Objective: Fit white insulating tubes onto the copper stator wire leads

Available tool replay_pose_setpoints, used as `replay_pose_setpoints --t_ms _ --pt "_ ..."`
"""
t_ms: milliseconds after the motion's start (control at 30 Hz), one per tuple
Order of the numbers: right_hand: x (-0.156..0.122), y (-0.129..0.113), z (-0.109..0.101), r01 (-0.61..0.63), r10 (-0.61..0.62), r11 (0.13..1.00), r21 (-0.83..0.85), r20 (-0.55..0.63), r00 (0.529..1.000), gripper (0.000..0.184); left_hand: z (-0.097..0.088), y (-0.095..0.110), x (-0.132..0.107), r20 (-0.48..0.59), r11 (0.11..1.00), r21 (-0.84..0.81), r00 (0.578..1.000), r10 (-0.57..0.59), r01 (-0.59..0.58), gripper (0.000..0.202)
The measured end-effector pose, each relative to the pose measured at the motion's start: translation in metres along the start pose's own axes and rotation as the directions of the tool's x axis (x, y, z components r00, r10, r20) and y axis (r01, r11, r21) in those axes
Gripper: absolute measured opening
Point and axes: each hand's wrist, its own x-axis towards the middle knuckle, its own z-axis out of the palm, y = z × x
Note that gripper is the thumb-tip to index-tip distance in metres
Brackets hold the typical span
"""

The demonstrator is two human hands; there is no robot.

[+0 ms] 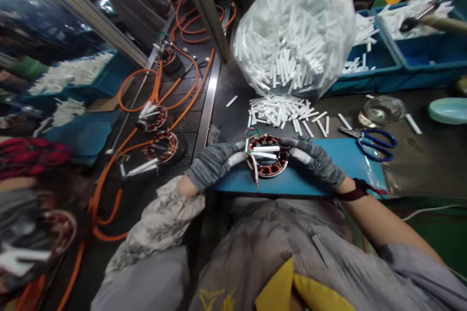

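Dark, worn benchtop [412, 155], smooth and slightly glossy. To the left, a line of dark plates [189, 112] with metal edging, strewn with coiled orange hoses [95, 204] and more wound rings [164, 148]. Far centre: bulging clear plastic bag [292, 24], crinkled, packed with white tubes; blue plastic bins [434, 77] to its right, rectangular, holding more of the same. Near edge: flat blue mat [339, 153], glossy film at its right end. Copper-wound ring [272, 170] sits over the mat, between the hands, laced round, leads sticking out. Left hand [213, 163], grey ribbed knit glove with whitish fingertips, pinches the ring at its left edge; rim or lead, can't tell. Right hand [321, 160], same glove, pinches a dark lead [284, 149] at the right edge. Right of that: pale green oval dish [450, 111], round clear bowl [385, 111], blue-handled cutters [361, 137]. Smallest: loose white tubes [279, 109] heaped below the bag, slim straight cylinders, matte; white sleeves [265, 149] lie across the ring.
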Motion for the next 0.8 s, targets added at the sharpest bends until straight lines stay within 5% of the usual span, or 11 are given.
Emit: replay_pose_setpoints --t_ms 67,133,233,367,467,633,800 --pt "0.004 0.002 0.0 -0.025 0.021 0.996 0.085 0.042 0.999 0.042 0.0 0.014 -0.002 -0.164 0.995 0.096 0.986 -0.012 0.028 0.044" --pt "0.01 0.004 0.002 -0.057 0.044 0.986 0.159 0.086 0.995 0.041 0.008 0.027 0.009 -0.195 0.991 0.117 0.977 0.083 -0.061 0.042" --pt "0.019 0.006 0.0 -0.088 0.059 0.973 0.215 0.138 0.989 0.043 0.028 0.04 0.036 0.019 0.957 0.205 0.979 0.205 -0.204 0.04" --pt "0.026 0.004 -0.005 -0.105 0.058 0.972 0.211 0.217 0.974 0.041 0.04 0.041 0.053 0.205 0.889 0.419 0.973 0.105 -0.184 0.042" --pt "0.03 0.0 -0.005 -0.131 0.065 0.971 0.199 0.305 0.95 0.043 0.034 0.035 0.043 0.162 0.875 0.453 0.981 0.108 -0.171 0.048" --pt "0.037 0.0 -0.001 -0.212 0.113 0.955 0.206 0.408 0.906 0.047 0.033 0.029 0.025 0.113 0.94 0.247 0.971 0.212 -0.235 0.049" --pt "0.042 -0.001 -0.002 -0.257 0.156 0.951 0.175 0.446 0.882 0.044 0.043 0.022 0.023 -0.064 0.816 0.464 0.906 0.418 -0.344 0.042"
